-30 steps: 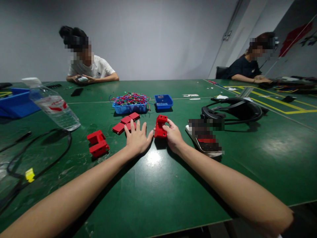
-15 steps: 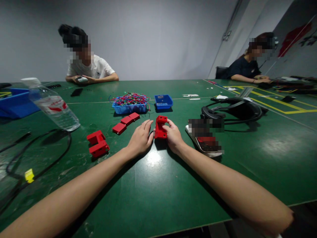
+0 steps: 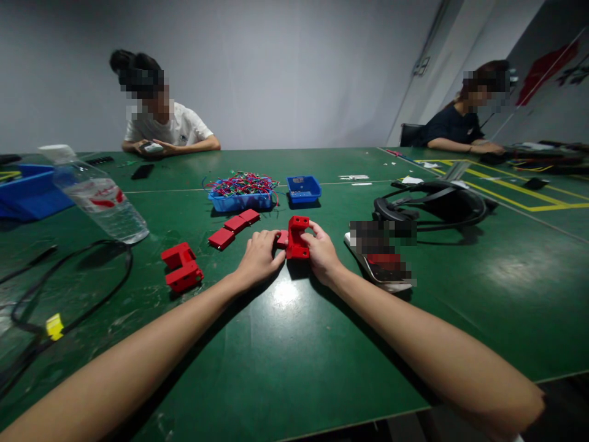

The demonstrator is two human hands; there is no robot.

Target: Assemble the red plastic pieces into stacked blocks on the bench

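Observation:
My right hand grips a red U-shaped block with round holes, standing on end just above the green table. Between that block and my left hand is a small flat red piece, pinched in my left fingers and partly hidden by them. The piece appears to touch the block's left side. Left of my left hand, several flat red square pieces lie in a slanted row. A second red block, much like the held one, rests farther left.
Beyond my hands stand a blue bin of coloured wires and a small blue tray. A tilted water bottle and black cable are left. A phone and black headset lie right. Two people sit across the table.
My left hand has drawn slightly left and its fingers have curled, so the small flat red piece now shows beside the block. My right hand and the block have barely moved.

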